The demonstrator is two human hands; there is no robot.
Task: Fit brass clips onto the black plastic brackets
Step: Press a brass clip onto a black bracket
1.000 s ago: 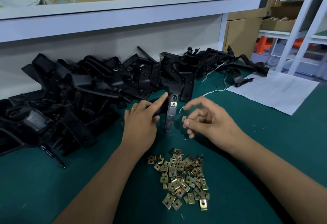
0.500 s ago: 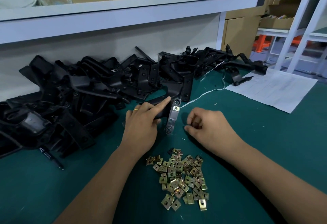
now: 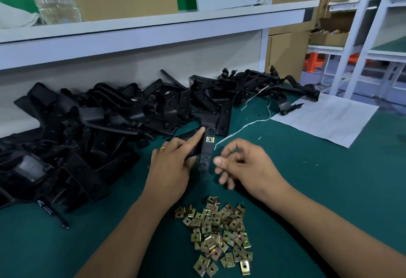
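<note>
Pressing the clipped bracket [image 3: 206, 150] flat, left fingers [image 3: 197, 136] extended; right fingers [image 3: 222, 161] beside it, loosely curled, empty.

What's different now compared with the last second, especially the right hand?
The right hand, which pinched a brass clip a second ago and then closed near the bracket, now hovers beside it with fingers loosely curled; whether it holds a clip is unclear. The left hand still pins the bracket, one fitted clip in place. The clip pile is unchanged.
</note>
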